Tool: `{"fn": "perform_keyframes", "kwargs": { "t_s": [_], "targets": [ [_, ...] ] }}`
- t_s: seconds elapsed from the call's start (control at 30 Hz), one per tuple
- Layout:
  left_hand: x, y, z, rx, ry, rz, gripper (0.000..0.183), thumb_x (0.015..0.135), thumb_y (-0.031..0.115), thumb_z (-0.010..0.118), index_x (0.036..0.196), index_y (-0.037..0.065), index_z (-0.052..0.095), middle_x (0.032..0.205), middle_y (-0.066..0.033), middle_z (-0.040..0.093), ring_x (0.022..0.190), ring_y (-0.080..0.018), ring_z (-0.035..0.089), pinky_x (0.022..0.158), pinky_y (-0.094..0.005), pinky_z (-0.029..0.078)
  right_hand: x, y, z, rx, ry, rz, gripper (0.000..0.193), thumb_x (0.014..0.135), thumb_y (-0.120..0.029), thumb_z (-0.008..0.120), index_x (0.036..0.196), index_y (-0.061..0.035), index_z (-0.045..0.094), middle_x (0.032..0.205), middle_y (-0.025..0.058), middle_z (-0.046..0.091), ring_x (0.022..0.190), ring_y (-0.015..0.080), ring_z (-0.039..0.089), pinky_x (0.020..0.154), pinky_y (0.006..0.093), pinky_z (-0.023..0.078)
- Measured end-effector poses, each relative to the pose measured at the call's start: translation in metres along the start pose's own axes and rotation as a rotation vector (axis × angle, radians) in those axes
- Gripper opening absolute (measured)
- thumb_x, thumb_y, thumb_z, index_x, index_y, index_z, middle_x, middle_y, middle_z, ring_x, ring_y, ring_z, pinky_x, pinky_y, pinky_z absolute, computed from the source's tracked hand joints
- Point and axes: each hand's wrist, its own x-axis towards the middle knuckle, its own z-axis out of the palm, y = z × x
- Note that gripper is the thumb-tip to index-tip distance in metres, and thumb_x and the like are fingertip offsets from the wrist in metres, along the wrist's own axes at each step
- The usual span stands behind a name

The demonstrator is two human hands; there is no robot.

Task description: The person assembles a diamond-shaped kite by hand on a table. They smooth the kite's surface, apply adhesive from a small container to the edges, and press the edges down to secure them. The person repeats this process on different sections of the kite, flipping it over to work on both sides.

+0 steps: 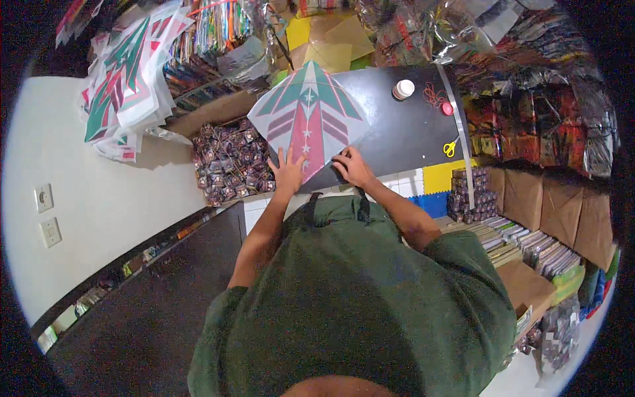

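Note:
A diamond-shaped paper kite [336,112] lies flat on the dark table, printed with green, red and purple-grey shapes and white stars on a white ground. My left hand [288,173] rests on its lower left part, with the fingers spread and pressing down. Close to the kite's lower right edge is my right hand [355,168], its fingers bent together toward the tabletop. Whatever is between those fingertips is too small to make out. A thin line runs down the middle of the kite.
On the black table [397,129] stand a white jar [403,90], its red lid [447,108], tangled red string [433,96] and yellow scissors [450,148]. A box of dark wrapped spools [231,162] adjoins the left side. More printed kite sheets [126,92] hang at upper left.

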Motion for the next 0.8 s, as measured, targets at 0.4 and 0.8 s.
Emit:
{"fn": "perform_keyframes", "kwargs": {
  "t_s": [0.4, 0.8],
  "targets": [
    [0.018, 0.025, -0.006, -0.067, -0.077, -0.128, 0.043, 0.089, 0.019, 0.066, 0.132, 0.026, 0.070, 0.166, -0.0125, 0.033, 0.157, -0.0454, 0.020, 0.110, -0.0884, 0.013, 0.102, 0.099, -0.210, -0.688, 0.518, 0.127, 0.046, 0.086, -0.035, 0.082, 0.123, -0.0086, 0.073, 0.134, 0.0186, 0.063, 0.122, 0.0394, 0.057, 0.103, 0.0502, 0.049],
    [0.013, 0.031, -0.004, -0.013, -0.111, -0.093, 0.046, 0.094, 0.021, 0.063, 0.140, 0.017, 0.062, 0.158, -0.0011, 0.045, 0.156, -0.0284, 0.029, 0.112, -0.0839, 0.021, 0.118, 0.119, -0.232, -0.768, 0.193, 0.209, 0.024, 0.091, -0.037, 0.077, 0.104, -0.0187, 0.082, 0.128, 0.0065, 0.067, 0.125, 0.0328, 0.058, 0.095, 0.0577, 0.053]
  ]
}}
